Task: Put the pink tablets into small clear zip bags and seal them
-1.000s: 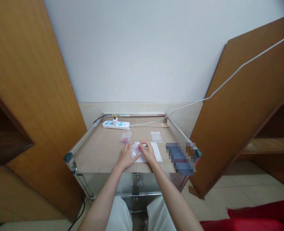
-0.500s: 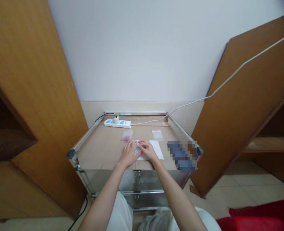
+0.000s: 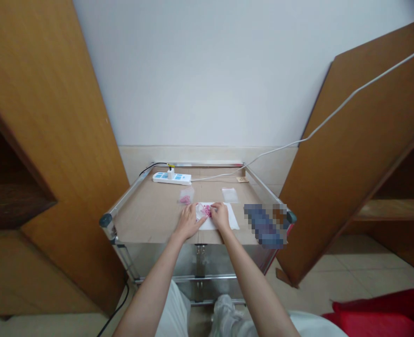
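Note:
Pink beads (image 3: 207, 211) lie in a small loose heap on a sheet of white paper (image 3: 233, 221). Beside them, a small clear plastic bag (image 3: 199, 210) is gripped at its left edge by my left hand (image 3: 188, 223), with the thumb stretched along the near side. Over the right edge of the heap, my right hand (image 3: 220, 217) has its fingers pinched together. Whatever sits between those fingertips is too small to make out. Behind my left hand rests another clear bag (image 3: 186, 195) with pink beads in it.
A clear packet (image 3: 230, 195) lies behind the paper. The white power strip (image 3: 172, 178) stands at the back left, its white cable (image 3: 273, 152) running up to the right. A blurred dark item (image 3: 265, 225) occupies the table's right side. Metal rails (image 3: 122, 199) edge the table (image 3: 147, 220).
My right hand has shifted slightly right, away from the bag. A heap of pink beads now shows between my hands. My left hand has hardly moved.

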